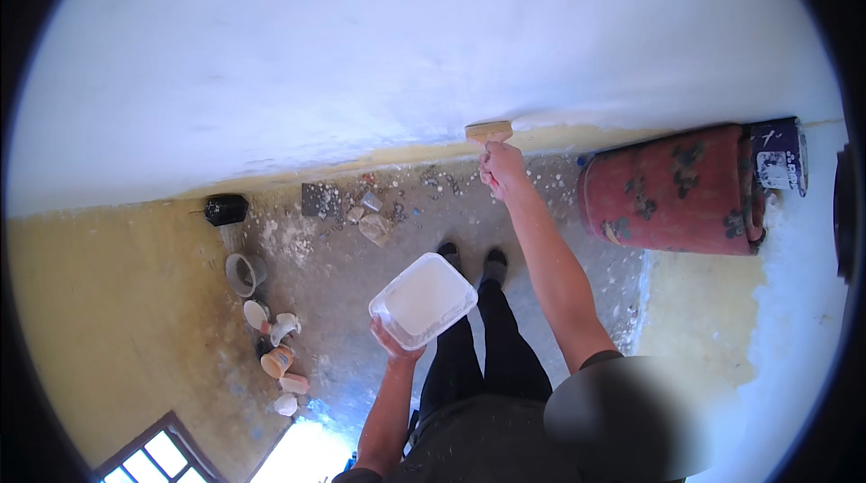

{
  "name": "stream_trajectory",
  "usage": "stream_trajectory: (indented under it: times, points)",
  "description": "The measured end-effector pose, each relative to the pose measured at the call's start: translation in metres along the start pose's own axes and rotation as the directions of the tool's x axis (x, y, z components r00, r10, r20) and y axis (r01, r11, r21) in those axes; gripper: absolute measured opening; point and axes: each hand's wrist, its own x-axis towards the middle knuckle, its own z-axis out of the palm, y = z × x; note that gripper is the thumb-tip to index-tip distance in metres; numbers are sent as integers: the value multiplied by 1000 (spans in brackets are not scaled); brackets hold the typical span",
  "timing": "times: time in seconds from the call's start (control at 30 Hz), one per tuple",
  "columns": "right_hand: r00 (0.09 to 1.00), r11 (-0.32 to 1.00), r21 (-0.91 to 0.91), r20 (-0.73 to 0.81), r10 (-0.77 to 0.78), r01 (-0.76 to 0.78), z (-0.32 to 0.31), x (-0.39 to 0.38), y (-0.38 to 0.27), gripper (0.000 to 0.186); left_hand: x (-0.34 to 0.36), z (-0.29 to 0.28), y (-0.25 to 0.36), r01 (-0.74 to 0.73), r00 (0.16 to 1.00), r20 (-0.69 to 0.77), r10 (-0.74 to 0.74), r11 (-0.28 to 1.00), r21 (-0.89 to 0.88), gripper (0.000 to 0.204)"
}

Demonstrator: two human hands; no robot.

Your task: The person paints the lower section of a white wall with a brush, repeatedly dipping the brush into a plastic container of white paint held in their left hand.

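Note:
My right hand (pixel 502 167), its fingers closed, reaches forward with the arm stretched out. It grips a wide, flat, tan brush (pixel 489 132), whose front edge meets the lower part of the wall. Around that spot the wall (pixel 388 59) is white above, with a yellowish strip along its bottom. My left hand (pixel 397 341) holds a white rectangular plastic tub (pixel 448 321) by its near left side, in front of my legs. White material, paint-like, lies inside the tub. The fingers under the tub are partly hidden.
A rolled red patterned carpet (pixel 672 190) leans at the right, beside a dark purple can (pixel 781 158). On the left stand a black container (pixel 225 209), a grey bucket (pixel 244 276) and several bottles and tubs. Crumpled bags and debris lie on the paint-spotted floor (pixel 343 257).

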Motion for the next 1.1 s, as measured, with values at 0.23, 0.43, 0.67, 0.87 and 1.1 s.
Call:
stream_trajectory:
  times: [0.23, 0.43, 0.67, 0.87, 1.1]
  points:
    - [962, 970, -26, 140, -235, 241, 55, -210, -111, 17, 2, 32, 21, 7, 993, 115, -2, 999, -45, 77]
    - [787, 814, -31, 279, -551, 580, 66, -254, -132, 27, -1, 43, 31, 40, 980, 198, -26, 997, -67, 77]
    - [847, 874, -28, 262, -462, 485, 31, -104, -48, 17, 0, 8, 17, 56, 997, 61, -55, 998, -18, 77]
    - [977, 982, 21, 103, -189, 188, -25, -37, 92, 12, -1, -45, 2, 119, 992, -24, -121, 991, -62, 81]
    - [996, 993, 85, -40, 84, -80, -25, 55, 77, 14, -1, -39, -5, 111, 993, -26, -112, 993, -41, 82]
